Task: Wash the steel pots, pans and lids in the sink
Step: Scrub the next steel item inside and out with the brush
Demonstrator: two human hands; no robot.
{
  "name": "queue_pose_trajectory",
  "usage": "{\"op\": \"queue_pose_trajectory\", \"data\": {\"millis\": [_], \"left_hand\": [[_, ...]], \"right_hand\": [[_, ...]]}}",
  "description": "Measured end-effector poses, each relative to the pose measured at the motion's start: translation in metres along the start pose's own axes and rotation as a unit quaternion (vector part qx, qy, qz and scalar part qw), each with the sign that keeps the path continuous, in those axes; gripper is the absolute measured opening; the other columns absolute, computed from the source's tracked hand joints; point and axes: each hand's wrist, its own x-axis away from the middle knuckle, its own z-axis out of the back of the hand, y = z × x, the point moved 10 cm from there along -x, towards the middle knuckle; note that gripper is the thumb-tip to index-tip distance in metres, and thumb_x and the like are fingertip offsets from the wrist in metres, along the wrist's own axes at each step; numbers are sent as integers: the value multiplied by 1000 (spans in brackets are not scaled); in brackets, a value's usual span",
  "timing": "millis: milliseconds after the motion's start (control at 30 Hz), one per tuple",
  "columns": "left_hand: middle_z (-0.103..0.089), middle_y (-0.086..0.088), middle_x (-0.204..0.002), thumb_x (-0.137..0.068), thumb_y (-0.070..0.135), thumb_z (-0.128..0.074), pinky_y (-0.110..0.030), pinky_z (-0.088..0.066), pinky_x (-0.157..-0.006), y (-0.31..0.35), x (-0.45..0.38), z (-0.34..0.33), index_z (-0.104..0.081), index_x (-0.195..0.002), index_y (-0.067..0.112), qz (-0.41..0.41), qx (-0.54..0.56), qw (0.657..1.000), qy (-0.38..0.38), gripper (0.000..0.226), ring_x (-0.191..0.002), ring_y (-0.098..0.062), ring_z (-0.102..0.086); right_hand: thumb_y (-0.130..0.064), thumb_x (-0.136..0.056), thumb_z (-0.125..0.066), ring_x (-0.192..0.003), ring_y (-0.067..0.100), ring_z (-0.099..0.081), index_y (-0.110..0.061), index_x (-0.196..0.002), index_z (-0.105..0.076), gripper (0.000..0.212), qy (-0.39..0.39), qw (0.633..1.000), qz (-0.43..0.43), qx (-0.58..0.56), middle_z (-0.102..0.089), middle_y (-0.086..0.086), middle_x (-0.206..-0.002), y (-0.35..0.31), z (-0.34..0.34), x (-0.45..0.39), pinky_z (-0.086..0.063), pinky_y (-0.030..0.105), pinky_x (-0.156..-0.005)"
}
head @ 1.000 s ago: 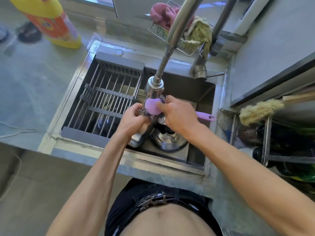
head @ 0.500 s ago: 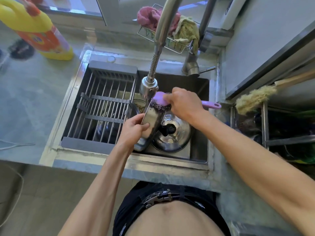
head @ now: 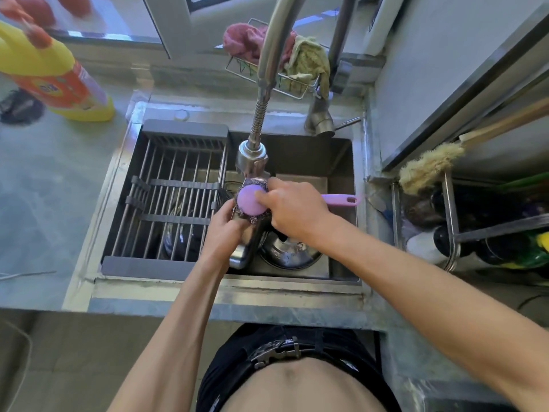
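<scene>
The scrubber [head: 251,200] has slid from the steel pan's [head: 248,242] top edge down onto its face, so scrubbing continues. Right hand [head: 292,210] grips the scrubber; left hand [head: 221,230] holds the pan tilted over the sink [head: 341,162], above 1 lid [head: 289,257].

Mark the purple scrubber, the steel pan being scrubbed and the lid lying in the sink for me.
purple scrubber [head: 249,198]: head view, on its round purple head.
steel pan [head: 244,253]: head view, on its lower shiny wall.
lid [head: 289,253]: head view, on its steel dome.
</scene>
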Motion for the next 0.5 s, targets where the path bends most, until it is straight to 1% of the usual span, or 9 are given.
{"op": "queue_pose_trajectory", "data": {"millis": [33,100,167,200,267,333,400,433,500], "left_hand": [[-72,4,-80,-89,-9,-55,-25,-51,-64,-6,1,1,-69,-109,28,11,17,1000,-3,44,-66,-9,-64],[-76,0,-88,-91,-10,-56,-24,-54,-69,-16,2,0,-72,-107,20,30,51,998,-17,37,-78,-13,-70],[-76,-4,-89,-90,-11,-56,-32,-53,-77,-25,4,-1,-72,-96,18,43,56,997,-34,34,-84,-20,-69],[-74,-5,-86,-89,-10,-56,-36,-50,-78,-30,4,0,-71,-88,18,50,47,997,-34,32,-82,-21,-67],[-69,-2,-78,-87,-8,-59,-35,-45,-75,-32,0,5,-65,-79,17,51,25,998,-26,27,-78,-18,-62],[-69,1,-87,-84,-4,-64,-32,-43,-76,-23,-2,9,-67,-93,17,39,-5,999,-20,23,-85,-18,-61],[-71,3,-104,-84,-1,-66,-32,-50,-84,-13,-6,8,-64,-124,30,30,-31,998,-42,51,-96,-18,-68],[-73,3,-107,-85,-2,-66,-33,-53,-88,-8,-7,5,-61,-130,34,24,-38,997,-65,58,-98,-19,-71],[-77,-2,-103,-85,-3,-65,-39,-56,-90,1,-10,2,-68,-118,26,12,-69,992,-104,44,-95,-25,-73]], "right_hand": [[-13,-89,-51,-94,31,-60,-21,-121,-63,35,0,1000,-7,-3,-51,2,-101,3,0,0,-30,35,-63],[-13,-89,-52,-91,33,-60,-18,-115,-66,30,5,997,-77,-10,-42,0,-91,32,4,-10,-30,35,-63],[-11,-89,-52,-88,35,-60,-15,-112,-67,27,18,993,-116,-9,-40,0,-89,49,7,-14,-31,35,-63],[-11,-89,-53,-88,35,-60,-16,-114,-67,29,19,994,-105,-8,-42,1,-90,45,7,-12,-32,35,-63],[-13,-89,-54,-93,32,-60,-21,-122,-65,36,15,999,-39,-22,-50,3,-99,18,3,-1,-31,34,-64],[-16,-90,-54,-98,28,-60,-27,-127,-62,39,-6,999,6,-35,-53,2,-106,-1,-5,9,-29,33,-65],[-16,-90,-54,-95,30,-61,-27,-120,-66,34,3,999,-32,-43,-49,-2,-96,15,-5,0,-29,32,-64],[-15,-90,-54,-90,31,-60,-24,-116,-67,30,14,997,-68,-40,-43,-4,-89,28,-2,-5,-29,32,-63],[-14,-89,-52,-82,30,-57,-20,-114,-66,29,25,995,-96,-20,-37,-5,-85,38,1,-10,-29,33,-62]]}}
